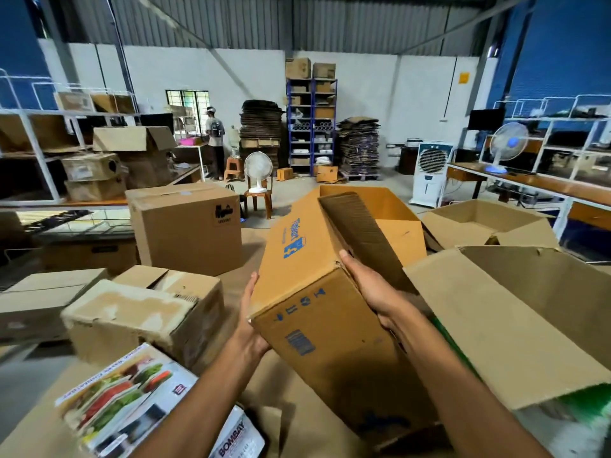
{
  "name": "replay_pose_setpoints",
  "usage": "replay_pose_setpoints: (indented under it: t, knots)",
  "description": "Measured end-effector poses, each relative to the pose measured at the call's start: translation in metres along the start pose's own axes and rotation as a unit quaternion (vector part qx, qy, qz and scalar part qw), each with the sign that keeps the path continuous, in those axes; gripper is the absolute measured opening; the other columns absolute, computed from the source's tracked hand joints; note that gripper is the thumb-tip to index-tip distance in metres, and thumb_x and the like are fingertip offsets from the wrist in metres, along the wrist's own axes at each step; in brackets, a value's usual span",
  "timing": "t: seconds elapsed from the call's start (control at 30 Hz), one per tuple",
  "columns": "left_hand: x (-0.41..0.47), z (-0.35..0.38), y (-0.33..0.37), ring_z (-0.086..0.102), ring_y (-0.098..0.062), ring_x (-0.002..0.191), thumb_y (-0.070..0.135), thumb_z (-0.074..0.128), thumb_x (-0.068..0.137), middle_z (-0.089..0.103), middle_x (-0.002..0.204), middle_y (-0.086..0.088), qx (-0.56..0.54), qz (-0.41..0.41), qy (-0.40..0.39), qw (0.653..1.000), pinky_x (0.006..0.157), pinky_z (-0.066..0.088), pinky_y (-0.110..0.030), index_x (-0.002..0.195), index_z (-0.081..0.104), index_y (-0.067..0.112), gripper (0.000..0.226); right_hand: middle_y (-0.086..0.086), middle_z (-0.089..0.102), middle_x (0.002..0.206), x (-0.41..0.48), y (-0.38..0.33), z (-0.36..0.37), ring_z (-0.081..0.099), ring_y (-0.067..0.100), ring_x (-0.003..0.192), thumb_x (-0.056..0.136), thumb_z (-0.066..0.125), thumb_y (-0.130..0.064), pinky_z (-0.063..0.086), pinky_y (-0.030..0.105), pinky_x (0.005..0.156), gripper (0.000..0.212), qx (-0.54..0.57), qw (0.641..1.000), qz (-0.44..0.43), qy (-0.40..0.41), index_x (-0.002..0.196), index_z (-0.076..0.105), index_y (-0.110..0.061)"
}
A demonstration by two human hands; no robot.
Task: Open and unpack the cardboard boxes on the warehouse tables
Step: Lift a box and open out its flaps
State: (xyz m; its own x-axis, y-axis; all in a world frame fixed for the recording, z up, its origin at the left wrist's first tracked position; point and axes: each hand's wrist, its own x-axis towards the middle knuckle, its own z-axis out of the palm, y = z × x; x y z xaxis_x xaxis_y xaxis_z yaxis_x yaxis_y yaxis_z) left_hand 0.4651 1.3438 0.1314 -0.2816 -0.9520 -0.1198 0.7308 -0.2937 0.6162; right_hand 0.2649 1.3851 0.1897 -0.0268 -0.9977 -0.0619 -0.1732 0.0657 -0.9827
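Note:
I hold a tan cardboard box with blue print tilted up off the table in the middle of the view. Its far end is open, with the flaps spread and a corrugated flap standing inside. My left hand lies flat against its left side near the lower corner. My right hand grips its upper right edge, fingers stretched along the flap. What is inside the box is hidden.
A torn worn box and a printed product carton lie at the left. A sealed large box stands behind. Open boxes crowd the right. Fans, an air cooler, shelving and a person stand farther back.

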Motion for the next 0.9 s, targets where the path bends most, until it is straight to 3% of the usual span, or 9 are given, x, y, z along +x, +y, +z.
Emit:
replay_pose_setpoints:
  t: [0.07, 0.17, 0.27, 0.37, 0.57, 0.63, 0.73, 0.8, 0.9]
  knots:
    - [0.0, -0.019, -0.013, 0.072, -0.024, 0.066, 0.036, 0.035, 0.103, 0.075, 0.079, -0.011, 0.002, -0.023, 0.053, 0.998, 0.062, 0.06, -0.033, 0.091, 0.073, 0.011, 0.047, -0.013, 0.032, 0.158, 0.001, 0.004, 0.009, 0.031, 0.011, 0.146, 0.09, 0.043, -0.075, 0.02, 0.041, 0.123, 0.077, -0.077, 0.997, -0.018, -0.008, 0.153, 0.034, -0.032]
    - [0.005, -0.052, -0.015, 0.071, -0.027, 0.06, 0.027, 0.034, 0.101, 0.073, 0.076, -0.015, 0.108, -0.088, 0.137, 0.981, 0.072, 0.055, -0.034, 0.1, 0.067, 0.007, 0.039, -0.009, 0.026, 0.162, 0.005, 0.028, 0.018, 0.023, 0.013, 0.15, 0.098, 0.038, -0.064, 0.017, 0.035, 0.122, 0.068, -0.222, 0.975, -0.024, -0.012, 0.155, 0.03, -0.029]
    - [0.011, -0.084, -0.016, 0.071, -0.026, 0.06, 0.018, 0.035, 0.099, 0.072, 0.071, -0.014, 0.259, -0.146, 0.155, 0.942, 0.067, 0.058, -0.035, 0.096, 0.062, 0.005, 0.031, -0.002, 0.021, 0.165, 0.009, 0.062, 0.031, 0.015, 0.02, 0.153, 0.094, 0.032, -0.072, 0.015, 0.045, 0.122, 0.07, -0.355, 0.934, -0.02, -0.022, 0.155, 0.026, -0.038]
    - [0.004, -0.083, -0.025, 0.066, -0.015, 0.052, 0.031, 0.036, 0.103, 0.069, 0.06, -0.006, 0.335, -0.172, 0.143, 0.915, 0.059, 0.051, -0.028, 0.081, 0.057, 0.012, 0.036, 0.0, 0.011, 0.167, 0.013, 0.086, 0.043, 0.007, 0.028, 0.153, 0.087, 0.023, -0.082, 0.012, 0.058, 0.12, 0.079, -0.427, 0.903, 0.035, -0.025, 0.155, 0.017, -0.043]
    - [0.012, -0.068, -0.032, 0.062, -0.013, 0.096, 0.043, 0.043, 0.101, 0.067, 0.111, -0.006, 0.413, -0.02, 0.093, 0.906, 0.079, 0.049, -0.032, 0.12, 0.061, 0.017, 0.036, 0.008, 0.008, 0.167, 0.016, 0.104, 0.054, 0.005, 0.035, 0.152, 0.093, 0.019, -0.076, 0.005, 0.064, 0.116, 0.076, -0.499, 0.862, 0.085, 0.013, 0.157, 0.015, -0.036]
    - [0.021, -0.076, -0.032, 0.06, -0.017, 0.114, 0.04, 0.054, 0.093, 0.063, 0.127, -0.004, 0.49, 0.054, 0.07, 0.867, 0.097, 0.048, -0.037, 0.132, 0.056, 0.017, 0.045, 0.008, 0.009, 0.167, 0.018, 0.109, 0.054, 0.008, 0.034, 0.152, 0.094, 0.02, -0.074, 0.008, 0.061, 0.116, 0.074, -0.511, 0.855, 0.084, 0.019, 0.157, 0.016, -0.036]
    - [0.025, -0.07, -0.032, 0.053, -0.018, 0.125, 0.039, 0.054, 0.085, 0.057, 0.136, -0.003, 0.632, 0.162, 0.028, 0.757, 0.106, 0.044, -0.039, 0.137, 0.054, 0.013, 0.057, 0.01, 0.01, 0.166, 0.018, 0.114, 0.053, 0.012, 0.037, 0.149, 0.095, 0.024, -0.072, 0.015, 0.057, 0.116, 0.073, -0.513, 0.854, 0.075, 0.037, 0.157, 0.018, -0.035]
    - [0.031, -0.066, -0.037, 0.045, -0.022, 0.134, 0.035, 0.057, 0.088, 0.048, 0.145, -0.006, 0.668, 0.154, 0.014, 0.727, 0.112, 0.039, -0.042, 0.138, 0.053, 0.014, 0.054, 0.011, 0.009, 0.166, 0.018, 0.116, 0.052, 0.014, 0.039, 0.148, 0.095, 0.026, -0.072, 0.019, 0.056, 0.115, 0.073, -0.511, 0.856, 0.073, 0.04, 0.157, 0.019, -0.034]
    - [0.04, -0.062, -0.051, 0.032, -0.029, 0.143, 0.037, 0.06, 0.085, 0.033, 0.155, -0.01, 0.662, 0.093, 0.007, 0.744, 0.116, 0.032, -0.044, 0.14, 0.05, 0.019, 0.058, 0.011, 0.02, 0.163, 0.018, 0.121, 0.047, 0.023, 0.04, 0.144, 0.094, 0.03, -0.071, 0.027, 0.056, 0.111, 0.071, -0.521, 0.849, 0.076, 0.044, 0.154, 0.028, -0.032]
